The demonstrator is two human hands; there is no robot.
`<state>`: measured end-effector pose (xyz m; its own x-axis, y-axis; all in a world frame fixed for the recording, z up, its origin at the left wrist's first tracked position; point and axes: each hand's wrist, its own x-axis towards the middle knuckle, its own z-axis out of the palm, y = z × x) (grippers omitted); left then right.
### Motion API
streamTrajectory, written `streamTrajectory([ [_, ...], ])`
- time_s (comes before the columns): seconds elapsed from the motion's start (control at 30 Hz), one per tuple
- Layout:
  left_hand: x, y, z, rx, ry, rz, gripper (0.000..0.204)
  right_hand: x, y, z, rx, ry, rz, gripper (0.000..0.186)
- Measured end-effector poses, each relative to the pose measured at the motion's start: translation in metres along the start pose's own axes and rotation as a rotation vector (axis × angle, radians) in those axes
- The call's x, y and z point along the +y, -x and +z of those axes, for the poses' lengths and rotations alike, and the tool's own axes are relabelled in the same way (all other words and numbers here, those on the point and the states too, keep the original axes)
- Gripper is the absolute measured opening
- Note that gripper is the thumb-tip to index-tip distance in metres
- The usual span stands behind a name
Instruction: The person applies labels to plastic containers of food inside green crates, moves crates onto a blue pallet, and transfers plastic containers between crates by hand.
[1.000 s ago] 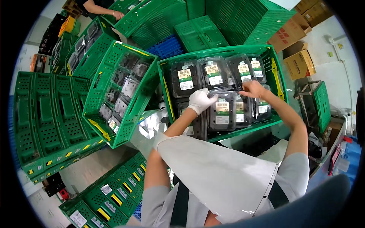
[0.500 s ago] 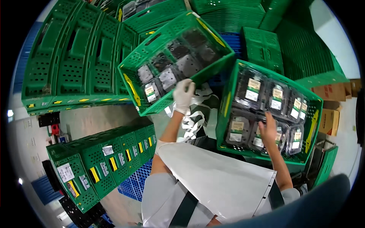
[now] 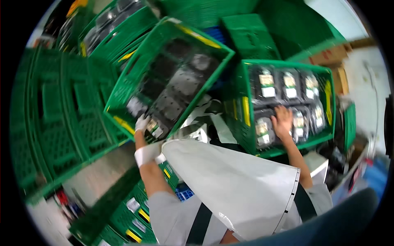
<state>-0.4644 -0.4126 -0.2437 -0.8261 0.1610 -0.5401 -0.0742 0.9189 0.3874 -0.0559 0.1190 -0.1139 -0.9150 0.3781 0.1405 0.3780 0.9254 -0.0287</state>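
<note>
My left hand (image 3: 142,124), in a white glove, reaches over the near left corner of a tilted green crate (image 3: 119,92). It is at a labelled clear plastic clamshell pack (image 3: 157,128); blur hides whether its fingers grip the pack. Several more dark packs without visible labels, such as this clamshell (image 3: 168,106), lie in rows inside. My bare right hand (image 3: 283,121) rests with fingers stretched out on the packs in the right green crate (image 3: 287,62). That crate holds two rows of clamshells with green and white labels, among them a clamshell (image 3: 266,86) in the far row.
Stacked green crates (image 3: 61,110) stand along the left, with more labelled crates (image 3: 135,213) below. A folded green crate stack (image 3: 250,37) is behind. White strips (image 3: 201,131) hang between the two crates. Cardboard boxes (image 3: 338,78) sit at the far right.
My left hand has moved left along the crate, from its near right side to its near left corner. My right hand has lowered flatter onto the packs. The whole view has shifted.
</note>
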Motion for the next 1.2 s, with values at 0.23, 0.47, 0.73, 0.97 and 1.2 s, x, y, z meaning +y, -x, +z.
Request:
streamTrajectory([
  [0.23,0.025,0.034,-0.019,0.027,0.099,0.286,0.028,0.029,-0.004,-0.03,0.184,-0.113,0.154,0.038],
  [0.47,0.092,0.127,-0.047,0.406,-0.116,0.288,0.036,0.062,0.041,-0.001,-0.136,-0.239,0.202,0.071],
  [0.73,0.271,0.237,-0.084,0.683,0.027,0.529,0.029,0.121,0.031,0.004,-0.04,-0.188,-0.021,0.056],
  [0.97,0.483,0.32,-0.003,0.285,0.481,0.841,0.025,0.22,0.066,0.006,0.046,-0.031,0.13,0.042],
  [1.2,0.664,0.3,0.168,-0.192,0.564,1.033,0.021,0.256,0.082,-0.008,0.062,-0.314,0.201,0.024],
])
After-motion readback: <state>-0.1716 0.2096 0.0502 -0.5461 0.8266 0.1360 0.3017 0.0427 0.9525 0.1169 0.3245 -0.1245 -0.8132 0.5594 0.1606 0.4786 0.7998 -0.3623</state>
